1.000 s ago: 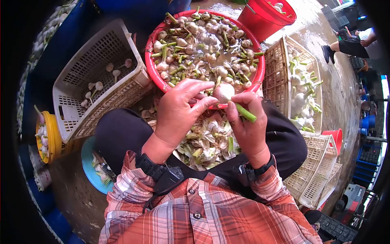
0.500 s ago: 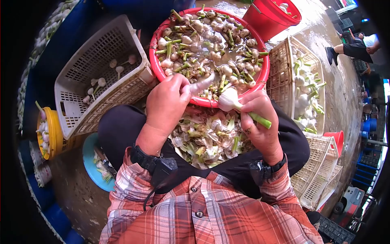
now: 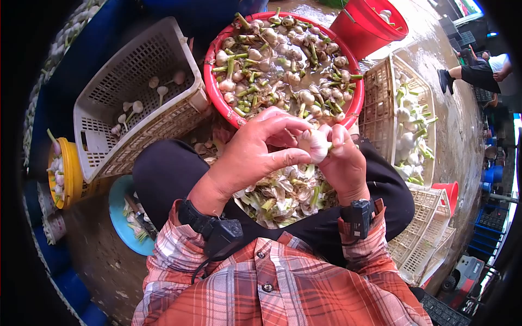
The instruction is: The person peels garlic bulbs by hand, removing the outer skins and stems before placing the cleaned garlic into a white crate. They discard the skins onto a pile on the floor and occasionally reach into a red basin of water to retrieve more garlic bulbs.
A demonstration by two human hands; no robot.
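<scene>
Between my two hands is a white garlic bulb [image 3: 312, 145] with faint purple streaks. My left hand [image 3: 253, 155] reaches it from the left, thumb below and fingers curled over its upper side. My right hand [image 3: 343, 163] grips the stem end on the right, mostly hiding the stem. Just beyond my hands, a round red basin [image 3: 212, 89] holds water and many garlic bulbs with cut green stems. Under my hands, between my legs, lies a heap of peeled garlic skins [image 3: 280, 198].
At left are a grey-white crate [image 3: 87, 127] with several bulbs, a yellow bucket [image 3: 81, 179] and a blue basin [image 3: 117, 209]. At right stand a crate [image 3: 378, 103] of garlic, stacked crates [image 3: 416, 233] and a red bucket [image 3: 359, 32]. A person [image 3: 478, 73] is farther off.
My left hand has moved right and down from the basin's edge to the bulb, and the strip of skin it held is gone from view. The bulb is turned, its stem now mostly hidden.
</scene>
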